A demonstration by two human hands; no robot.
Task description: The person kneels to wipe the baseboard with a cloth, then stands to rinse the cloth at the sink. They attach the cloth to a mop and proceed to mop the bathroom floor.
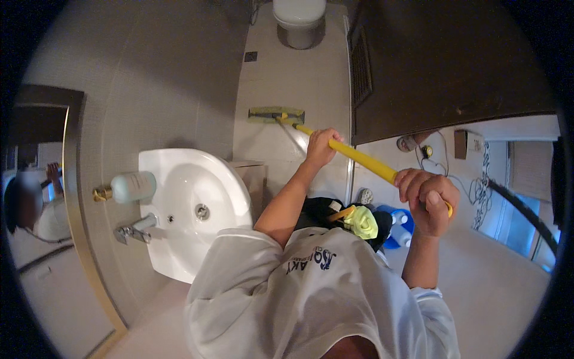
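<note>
A flat mop (365, 160) with a long yellow handle runs slantwise in front of me. Its wide yellow-green head (261, 115) lies on the bathroom floor, between the washbasin and the toilet. My left hand (323, 148) is wrapped round the handle partway down. Higher up, near the handle's end, my right hand (427, 197) is closed round it, and a bit of the yellow tip shows past the fingers. A yellow-green cloth (361, 222) hangs at my waist, below the handle.
To the left is a white washbasin (185, 206) with a chrome tap (136, 229) and a pale soap bottle (133, 187). A toilet (299, 18) stands at the far end. A dark door (448, 66) is on the right; nearby sits a blue bucket (408, 226) with bottles.
</note>
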